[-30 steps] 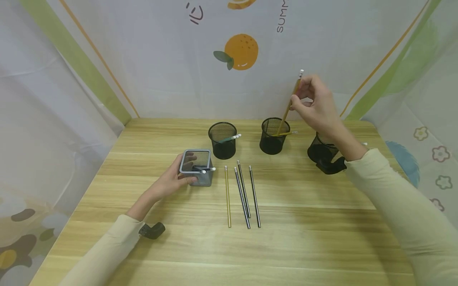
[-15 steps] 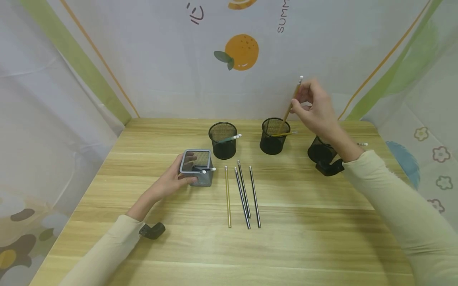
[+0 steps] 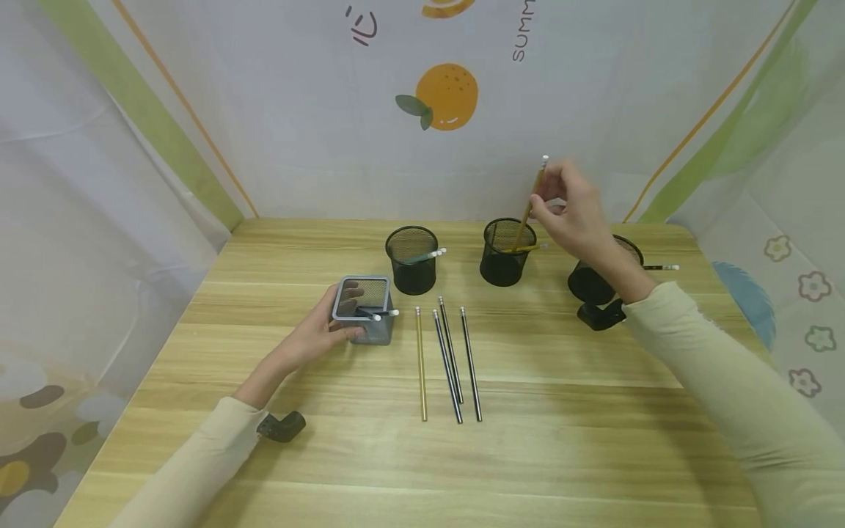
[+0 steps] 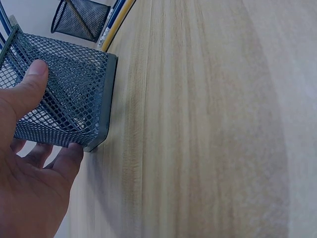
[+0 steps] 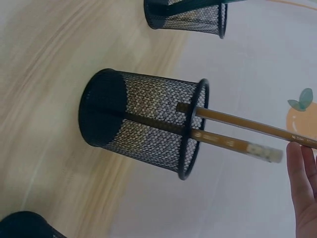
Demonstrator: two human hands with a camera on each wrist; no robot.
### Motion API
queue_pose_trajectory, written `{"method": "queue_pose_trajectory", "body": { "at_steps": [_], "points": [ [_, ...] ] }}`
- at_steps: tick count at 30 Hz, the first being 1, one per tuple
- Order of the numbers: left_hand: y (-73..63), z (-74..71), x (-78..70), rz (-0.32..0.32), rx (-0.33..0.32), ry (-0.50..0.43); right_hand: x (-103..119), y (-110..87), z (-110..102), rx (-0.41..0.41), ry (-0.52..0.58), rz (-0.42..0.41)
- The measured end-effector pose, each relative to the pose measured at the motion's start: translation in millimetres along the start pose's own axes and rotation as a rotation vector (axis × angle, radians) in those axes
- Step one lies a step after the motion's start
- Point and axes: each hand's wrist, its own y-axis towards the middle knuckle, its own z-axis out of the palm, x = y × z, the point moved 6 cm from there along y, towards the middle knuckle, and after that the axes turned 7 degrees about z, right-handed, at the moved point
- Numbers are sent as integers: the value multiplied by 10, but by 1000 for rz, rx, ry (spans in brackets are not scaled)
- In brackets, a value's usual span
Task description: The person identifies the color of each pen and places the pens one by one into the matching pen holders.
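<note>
My left hand (image 3: 323, 330) grips a grey square mesh pencil holder (image 3: 378, 334), its thumb pressed on one wall in the left wrist view; dark pencils (image 3: 367, 314) lean in that holder. My right hand (image 3: 576, 209) pinches a yellow pencil (image 3: 539, 178) near its white eraser end. The pencil's lower end is inside the middle black round mesh cup (image 3: 502, 271), just past the rim in the right wrist view. Another yellow pencil (image 5: 223, 141) leans in that cup, its eraser sticking out.
Left of it stands a black mesh cup (image 3: 414, 280) holding green pencils (image 3: 420, 257). The right black cup (image 3: 590, 286), partly behind my forearm, holds a dark pencil (image 3: 660, 268). One yellow pencil (image 3: 421, 367) and several dark pencils (image 3: 472, 367) lie mid-table. A printed curtain (image 3: 297, 132) hangs behind.
My right hand has lowered the yellow pencil further into the middle cup and shifted slightly left. The left hand and the square holder have stayed put.
</note>
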Motion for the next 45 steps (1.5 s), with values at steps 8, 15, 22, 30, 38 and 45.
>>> {"method": "queue_pose_trajectory", "body": {
  "at_steps": [8,15,22,30,38,45],
  "points": [
    [5,2,7,4,3,8,-403,-27,88,21,-79,3],
    [0,5,1,0,2,1,-501,-78,161,58,-80,-21],
    [9,6,14,3,4,-9,-483,-116,197,102,-62,16],
    [14,3,16,5,3,1,-78,-133,72,139,31,104],
    [8,1,2,6,1,1,-221,-80,-27,92,16,109],
    [7,0,6,4,0,-3,-234,-126,-17,102,-15,96]
  ]
}}
